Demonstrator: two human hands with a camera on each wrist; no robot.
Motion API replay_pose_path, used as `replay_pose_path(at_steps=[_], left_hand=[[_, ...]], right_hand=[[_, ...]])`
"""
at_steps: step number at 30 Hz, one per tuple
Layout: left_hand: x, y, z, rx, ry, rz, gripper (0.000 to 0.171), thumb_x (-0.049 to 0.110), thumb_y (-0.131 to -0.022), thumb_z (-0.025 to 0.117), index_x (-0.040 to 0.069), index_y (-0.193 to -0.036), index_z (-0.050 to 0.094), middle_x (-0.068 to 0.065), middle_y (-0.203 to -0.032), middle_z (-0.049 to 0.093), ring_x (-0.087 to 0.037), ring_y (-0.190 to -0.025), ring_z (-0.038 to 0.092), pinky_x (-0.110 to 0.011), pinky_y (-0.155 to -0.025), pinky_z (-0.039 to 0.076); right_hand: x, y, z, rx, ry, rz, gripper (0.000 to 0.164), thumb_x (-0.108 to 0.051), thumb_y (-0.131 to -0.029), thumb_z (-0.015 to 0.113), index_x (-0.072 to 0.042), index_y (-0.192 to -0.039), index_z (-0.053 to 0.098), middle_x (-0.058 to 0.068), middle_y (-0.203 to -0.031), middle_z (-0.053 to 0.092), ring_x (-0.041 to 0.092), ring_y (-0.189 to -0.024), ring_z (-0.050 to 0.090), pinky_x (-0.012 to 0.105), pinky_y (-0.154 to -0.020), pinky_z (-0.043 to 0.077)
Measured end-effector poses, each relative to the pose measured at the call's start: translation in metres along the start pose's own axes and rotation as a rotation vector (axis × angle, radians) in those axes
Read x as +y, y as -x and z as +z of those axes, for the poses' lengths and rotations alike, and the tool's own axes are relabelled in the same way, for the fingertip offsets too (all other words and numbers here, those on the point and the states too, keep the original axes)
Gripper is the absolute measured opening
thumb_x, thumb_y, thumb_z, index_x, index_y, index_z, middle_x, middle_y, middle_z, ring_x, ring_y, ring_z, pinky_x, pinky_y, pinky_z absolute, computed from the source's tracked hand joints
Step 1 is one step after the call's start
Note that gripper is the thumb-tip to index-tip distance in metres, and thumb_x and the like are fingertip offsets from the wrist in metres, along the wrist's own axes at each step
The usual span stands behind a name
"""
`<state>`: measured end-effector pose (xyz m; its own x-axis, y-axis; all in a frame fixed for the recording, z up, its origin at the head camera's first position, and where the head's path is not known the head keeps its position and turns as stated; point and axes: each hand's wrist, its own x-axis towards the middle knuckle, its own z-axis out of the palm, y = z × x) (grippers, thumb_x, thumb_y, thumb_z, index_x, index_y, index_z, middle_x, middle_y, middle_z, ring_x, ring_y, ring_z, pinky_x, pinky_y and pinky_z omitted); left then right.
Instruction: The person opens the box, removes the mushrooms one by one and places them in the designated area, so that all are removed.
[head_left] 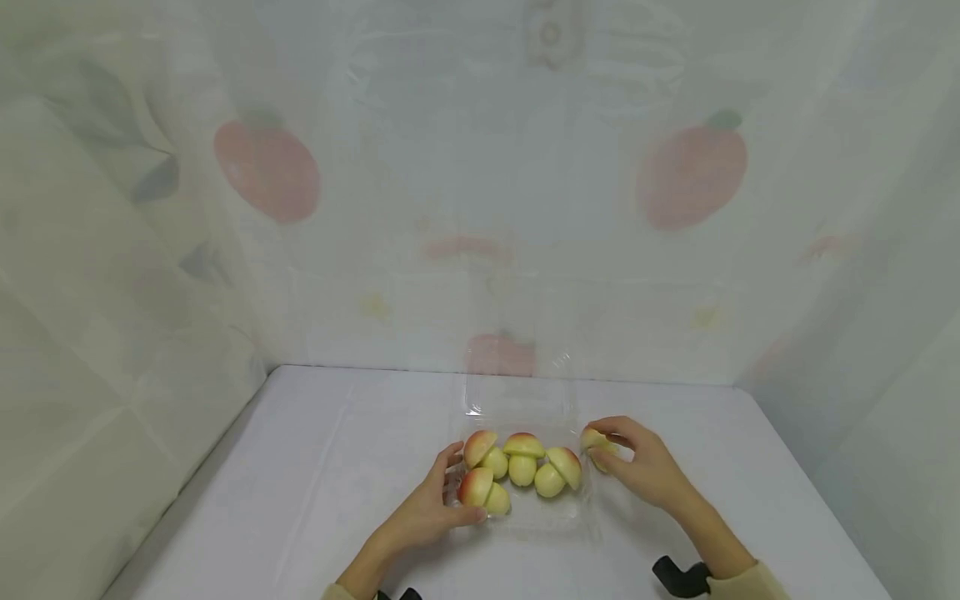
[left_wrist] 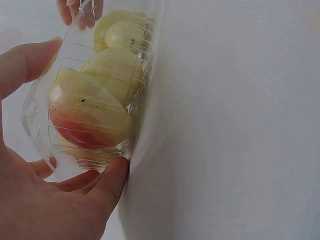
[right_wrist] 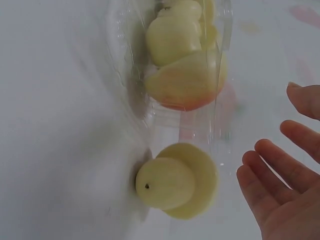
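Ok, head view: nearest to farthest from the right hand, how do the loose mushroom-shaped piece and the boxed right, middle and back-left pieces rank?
1. Loose piece: outside the clear box, to its right.
2. Right piece: inside, near the right wall.
3. Middle piece: inside, left of that.
4. Back-left piece: inside, left side.
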<state>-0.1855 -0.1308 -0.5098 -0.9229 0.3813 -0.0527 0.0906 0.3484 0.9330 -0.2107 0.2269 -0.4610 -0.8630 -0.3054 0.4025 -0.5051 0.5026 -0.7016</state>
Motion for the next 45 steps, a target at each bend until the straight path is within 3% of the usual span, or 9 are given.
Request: replay_pose_path(at_steps=[9,15,26,36,45], left_hand=[[0.000,0.001,0.000,0.010,-0.010,0.012,0.106,0.034,-0.084,0.084,0.011,-0.161,0.015,-0.022,-0.160,0.028,-0.050,-0.141,0.036,-0.063,-0.113,0.031],[0.000,0.001,0.000,0.008,-0.010,0.015,0.106,0.034,-0.084,0.084,0.013,-0.161,0.016,-0.021,-0.160,0.028,-0.048,-0.141,0.037,-0.062,-0.113,0.032],[-0.003,-0.001,0.000,0.004,-0.005,0.010,0.107,0.035,-0.083,0.084,0.012,-0.161,0.015,-0.022,-0.160,0.028,-0.051,-0.142,0.034,-0.064,-0.113,0.030],[-0.002,-0.001,0.000,0.003,-0.009,0.010,0.107,0.036,-0.083,0.084,0.011,-0.161,0.015,-0.022,-0.160,0.028,-0.050,-0.142,0.034,-0.064,-0.113,0.030],[-0.003,-0.002,0.001,0.007,-0.016,0.010,0.107,0.036,-0.083,0.084,0.013,-0.161,0.014,-0.022,-0.161,0.028,-0.051,-0.142,0.033,-0.065,-0.113,0.031]], right_hand=[[-0.005,0.000,0.012,-0.008,0.078,0.056,0.037,-0.021,-0.090,0.079,-0.007,-0.122,0.069,0.006,-0.119,0.070,0.029,-0.113,0.065,0.054,-0.096,0.052],[-0.002,-0.001,0.021,-0.001,0.082,0.021,0.034,-0.021,-0.087,0.082,-0.011,-0.118,0.072,0.000,-0.115,0.070,0.021,-0.110,0.064,0.048,-0.096,0.052],[-0.002,0.001,0.035,-0.021,0.083,0.051,0.037,-0.021,-0.087,0.082,-0.006,-0.119,0.071,0.002,-0.117,0.070,0.026,-0.111,0.065,0.048,-0.095,0.053],[-0.002,-0.002,0.050,-0.060,0.096,0.046,0.036,-0.021,-0.085,0.083,-0.006,-0.116,0.072,-0.001,-0.114,0.071,0.020,-0.106,0.066,0.047,-0.091,0.054],[0.000,-0.003,0.059,-0.021,0.155,0.038,0.031,-0.018,-0.083,0.084,-0.008,-0.111,0.074,-0.003,-0.112,0.069,0.021,-0.107,0.064,0.046,-0.095,0.051]])
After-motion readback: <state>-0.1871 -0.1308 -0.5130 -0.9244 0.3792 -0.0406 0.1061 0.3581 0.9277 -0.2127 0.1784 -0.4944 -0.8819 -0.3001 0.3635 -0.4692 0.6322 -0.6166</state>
